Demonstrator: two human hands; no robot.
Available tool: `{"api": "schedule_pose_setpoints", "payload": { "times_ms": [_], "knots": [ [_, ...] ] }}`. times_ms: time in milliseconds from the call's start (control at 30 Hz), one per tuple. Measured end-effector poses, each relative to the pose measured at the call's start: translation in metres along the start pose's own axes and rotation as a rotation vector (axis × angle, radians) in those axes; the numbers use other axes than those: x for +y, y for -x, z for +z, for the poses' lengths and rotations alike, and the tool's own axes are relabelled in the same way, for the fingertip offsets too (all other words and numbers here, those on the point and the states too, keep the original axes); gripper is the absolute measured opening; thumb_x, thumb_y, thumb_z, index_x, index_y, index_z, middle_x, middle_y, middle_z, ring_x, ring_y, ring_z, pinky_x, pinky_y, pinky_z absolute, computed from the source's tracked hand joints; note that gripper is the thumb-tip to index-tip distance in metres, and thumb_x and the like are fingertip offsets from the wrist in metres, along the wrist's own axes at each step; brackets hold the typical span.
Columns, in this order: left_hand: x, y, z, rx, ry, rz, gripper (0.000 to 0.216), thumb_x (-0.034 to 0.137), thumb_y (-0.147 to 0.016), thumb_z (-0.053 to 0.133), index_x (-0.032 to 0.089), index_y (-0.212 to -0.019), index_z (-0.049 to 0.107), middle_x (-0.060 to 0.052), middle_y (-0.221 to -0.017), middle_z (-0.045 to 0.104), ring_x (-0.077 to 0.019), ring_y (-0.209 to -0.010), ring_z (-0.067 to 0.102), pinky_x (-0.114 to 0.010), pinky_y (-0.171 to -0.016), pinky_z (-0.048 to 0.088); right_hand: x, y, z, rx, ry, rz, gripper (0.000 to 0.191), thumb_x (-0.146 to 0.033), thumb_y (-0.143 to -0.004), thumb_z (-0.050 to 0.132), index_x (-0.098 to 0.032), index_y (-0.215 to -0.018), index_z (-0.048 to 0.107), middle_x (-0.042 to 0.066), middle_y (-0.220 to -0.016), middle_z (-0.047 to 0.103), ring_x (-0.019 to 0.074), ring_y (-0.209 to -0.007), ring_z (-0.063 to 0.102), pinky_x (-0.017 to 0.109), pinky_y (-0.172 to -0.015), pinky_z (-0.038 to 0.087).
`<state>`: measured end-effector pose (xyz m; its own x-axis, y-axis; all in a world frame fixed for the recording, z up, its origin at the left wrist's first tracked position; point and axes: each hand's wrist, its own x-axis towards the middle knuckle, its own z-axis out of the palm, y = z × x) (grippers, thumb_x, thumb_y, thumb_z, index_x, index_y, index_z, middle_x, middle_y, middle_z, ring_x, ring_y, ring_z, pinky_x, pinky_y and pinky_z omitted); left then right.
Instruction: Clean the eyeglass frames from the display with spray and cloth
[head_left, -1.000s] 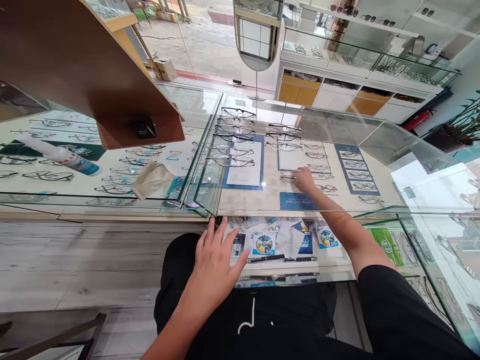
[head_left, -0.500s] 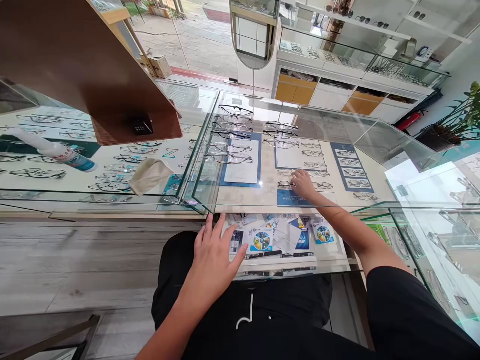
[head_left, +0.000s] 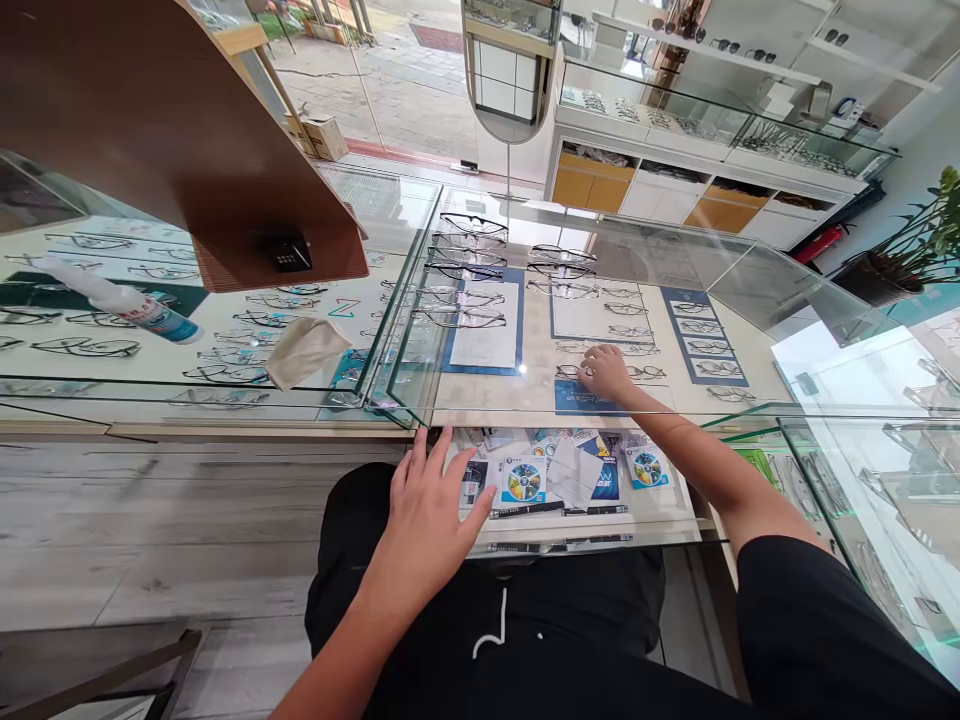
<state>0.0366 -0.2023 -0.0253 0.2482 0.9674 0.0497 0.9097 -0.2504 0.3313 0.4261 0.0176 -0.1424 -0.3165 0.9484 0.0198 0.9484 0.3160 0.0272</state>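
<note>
My left hand (head_left: pixel 429 515) has its fingers spread, with the fingertips at the front edge of the glass display case (head_left: pixel 495 412). It holds nothing. Below it, the open drawer (head_left: pixel 660 515) contains leaflets, square cards with a round picture (head_left: pixel 523 482) and dark pens (head_left: pixel 529 510). My right hand (head_left: pixel 604 373) reaches into the case, fingers curled at a pair of eyeglasses (head_left: pixel 568 371) in the front row. The hand covers part of that frame. Another pair (head_left: pixel 647 372) lies just to its right, and a blue card (head_left: pixel 585 397) is in front.
More eyeglasses stand in rows (head_left: pixel 466 270) on the left of the case. A white spray bottle (head_left: pixel 124 300), a beige cloth pouch (head_left: pixel 307 352) and a brown board (head_left: pixel 277 235) occupy the neighbouring glass counter. A potted plant (head_left: pixel 911 245) is at the right.
My right hand has shifted very slightly left along the front row of eyeglasses. The left hand stays where it was. The view has tilted a little.
</note>
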Motion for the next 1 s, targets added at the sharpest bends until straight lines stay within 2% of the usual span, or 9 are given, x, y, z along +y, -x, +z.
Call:
{"api": "schedule_pose_setpoints", "payload": {
  "times_ms": [133,200,333,533,700,767,900,1000],
  "knots": [
    [-0.001,0.0,0.001,-0.006,0.001,-0.003,0.054,0.051,-0.107,0.053,0.016,-0.144,0.072,-0.021,-0.173,0.048,-0.0493,-0.168,0.03,-0.071,-0.127,0.04,0.004,-0.01,0.001,0.016,0.009,0.023,0.045,-0.033,-0.108,0.048,-0.016,-0.136,0.078,0.016,-0.155,0.069,0.0387,-0.145,0.049,0.054,-0.123,0.032],
    [-0.002,0.0,0.001,-0.008,-0.006,-0.002,0.054,0.051,-0.108,0.052,0.016,-0.144,0.072,-0.021,-0.173,0.048,-0.0493,-0.168,0.03,-0.071,-0.127,0.04,0.005,-0.016,0.002,0.002,0.013,0.013,0.044,-0.031,-0.107,0.048,-0.016,-0.136,0.078,0.015,-0.158,0.068,0.0392,-0.149,0.047,0.054,-0.126,0.03],
    [-0.002,0.0,0.002,-0.007,-0.013,-0.001,0.055,0.051,-0.108,0.052,0.017,-0.145,0.072,-0.021,-0.174,0.048,-0.0488,-0.168,0.029,-0.071,-0.127,0.039,0.003,-0.023,0.004,-0.017,0.018,0.007,0.04,-0.025,-0.103,0.051,-0.015,-0.13,0.079,0.017,-0.149,0.073,0.0394,-0.149,0.049,0.054,-0.129,0.026],
    [-0.001,0.0,0.0,-0.025,-0.004,-0.003,0.056,0.052,-0.108,0.051,0.016,-0.146,0.071,-0.021,-0.174,0.047,-0.0488,-0.169,0.028,-0.071,-0.127,0.04,-0.005,-0.027,0.0,-0.043,0.018,0.031,0.039,-0.024,-0.103,0.05,-0.013,-0.125,0.08,0.021,-0.141,0.076,0.0393,-0.139,0.055,0.053,-0.124,0.031],
    [-0.002,0.0,0.0,-0.031,-0.007,-0.002,0.057,0.053,-0.108,0.051,0.016,-0.146,0.071,-0.021,-0.174,0.047,-0.0489,-0.169,0.028,-0.07,-0.127,0.04,-0.016,-0.022,-0.02,-0.058,0.012,0.043,0.042,-0.026,-0.107,0.045,-0.011,-0.129,0.078,0.022,-0.151,0.069,0.0395,-0.146,0.05,0.054,-0.127,0.029],
    [-0.002,0.0,0.0,-0.025,-0.005,0.001,0.056,0.052,-0.108,0.052,0.016,-0.145,0.072,-0.022,-0.174,0.048,-0.049,-0.168,0.029,-0.07,-0.127,0.04,-0.028,-0.015,-0.031,-0.063,0.009,0.034,0.042,-0.026,-0.107,0.045,-0.011,-0.13,0.077,0.023,-0.153,0.067,0.0397,-0.145,0.049,0.054,-0.124,0.032],
    [0.0,0.0,-0.001,0.003,0.006,0.013,0.052,0.049,-0.107,0.055,0.017,-0.144,0.072,-0.021,-0.172,0.05,-0.048,-0.167,0.032,-0.069,-0.127,0.042,-0.072,0.013,-0.052,-0.153,-0.015,-0.034,0.038,-0.027,-0.107,0.048,-0.01,-0.117,0.081,0.026,-0.131,0.075,0.0376,-0.126,0.064,0.047,-0.104,0.047],
    [0.001,0.001,-0.001,0.009,0.008,0.029,0.052,0.049,-0.106,0.056,0.017,-0.144,0.072,-0.02,-0.172,0.051,-0.0473,-0.166,0.036,-0.067,-0.126,0.044,-0.119,0.05,-0.067,-0.311,-0.056,-0.12,0.041,-0.034,-0.108,0.053,-0.017,-0.086,0.083,0.019,-0.092,0.081,0.0298,-0.088,0.073,0.038,-0.077,0.05]
  ]
}}
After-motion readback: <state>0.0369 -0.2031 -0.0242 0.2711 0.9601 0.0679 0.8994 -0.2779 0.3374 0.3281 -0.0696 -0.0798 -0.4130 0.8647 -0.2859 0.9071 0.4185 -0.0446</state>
